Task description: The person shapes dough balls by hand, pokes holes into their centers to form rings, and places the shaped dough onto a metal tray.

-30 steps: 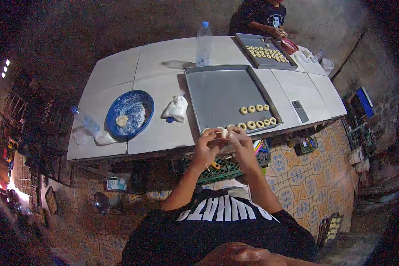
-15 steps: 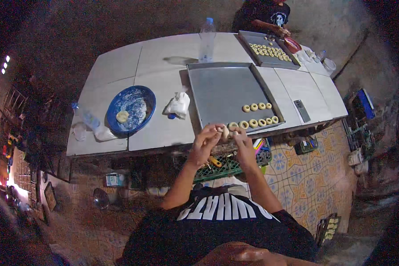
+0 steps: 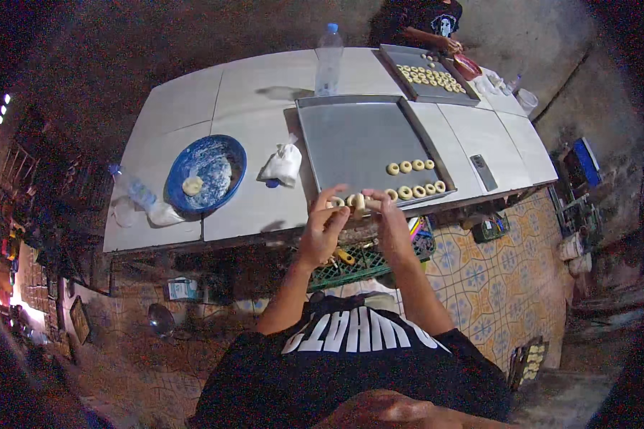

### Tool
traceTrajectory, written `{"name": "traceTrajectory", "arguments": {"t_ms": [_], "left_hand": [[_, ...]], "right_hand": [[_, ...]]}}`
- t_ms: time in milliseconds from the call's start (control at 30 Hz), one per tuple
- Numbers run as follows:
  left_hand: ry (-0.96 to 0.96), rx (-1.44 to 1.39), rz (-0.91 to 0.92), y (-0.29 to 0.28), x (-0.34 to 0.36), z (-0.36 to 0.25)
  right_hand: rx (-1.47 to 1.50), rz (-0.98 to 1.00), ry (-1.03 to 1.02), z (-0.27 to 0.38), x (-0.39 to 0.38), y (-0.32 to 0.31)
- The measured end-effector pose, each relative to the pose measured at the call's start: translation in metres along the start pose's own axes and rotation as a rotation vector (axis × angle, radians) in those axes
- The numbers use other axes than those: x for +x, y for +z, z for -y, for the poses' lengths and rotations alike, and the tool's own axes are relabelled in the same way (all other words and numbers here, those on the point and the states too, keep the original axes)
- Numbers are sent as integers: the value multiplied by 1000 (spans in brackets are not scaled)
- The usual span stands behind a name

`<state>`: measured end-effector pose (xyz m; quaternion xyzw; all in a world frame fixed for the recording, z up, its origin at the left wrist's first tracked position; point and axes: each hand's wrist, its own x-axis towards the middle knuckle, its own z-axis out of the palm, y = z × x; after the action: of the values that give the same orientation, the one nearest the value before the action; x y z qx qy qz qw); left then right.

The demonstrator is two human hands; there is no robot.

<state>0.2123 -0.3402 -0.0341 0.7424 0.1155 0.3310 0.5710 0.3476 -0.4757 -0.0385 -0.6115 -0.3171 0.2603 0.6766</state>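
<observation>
A pale dough ring (image 3: 359, 203) is held between both hands at the near edge of a large grey metal tray (image 3: 350, 136). My left hand (image 3: 322, 232) has its thumb and fingers at the ring's left side, the index finger stretched toward the tray. From the other side, the fingers of my right hand (image 3: 391, 223) grip the ring, and they partly hide the dough rings behind. More dough rings (image 3: 406, 192) lie in a row along the tray's near side. A shorter row of dough rings (image 3: 406, 166) sits farther in, toward the right.
Left of the tray are a blue basin (image 3: 175, 199) with flour and a dough lump (image 3: 192, 186), and a white plastic bag (image 3: 283, 164). A bottle (image 3: 328, 64) stands behind. At right lie a phone (image 3: 483, 172) and another filled tray (image 3: 447, 96) beside a person (image 3: 426, 25).
The whole view has shifted slightly. My fingers have moved around the dough ring, and it now stands more upright between my hands.
</observation>
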Motion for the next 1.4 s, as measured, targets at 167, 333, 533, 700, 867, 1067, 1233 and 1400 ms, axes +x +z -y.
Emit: {"name": "traceTrajectory", "arguments": {"t_ms": [167,333,533,700,867,1067,1233,1400], "left_hand": [[-26,-473,30,0,-1,6],[-20,33,-14,5,0,2],[55,-122,-4,13,-1,10],[53,129,40,15,-7,19],[-76,-396,80,17,-5,1],[-5,-107,14,23,-14,18],[-6,-287,85,21,-12,10],[-60,-139,86,29,-15,1]], "right_hand": [[-66,10,-9,7,-8,11],[80,98,-10,20,-13,9],[-115,26,-9,-5,-21,-1],[150,16,8,18,-20,2],[-331,-4,-152,1,-22,-7],[-58,-14,-107,20,-33,-5],[-342,-13,-175,1,-38,-13],[77,-35,-48,12,-33,-12]]}}
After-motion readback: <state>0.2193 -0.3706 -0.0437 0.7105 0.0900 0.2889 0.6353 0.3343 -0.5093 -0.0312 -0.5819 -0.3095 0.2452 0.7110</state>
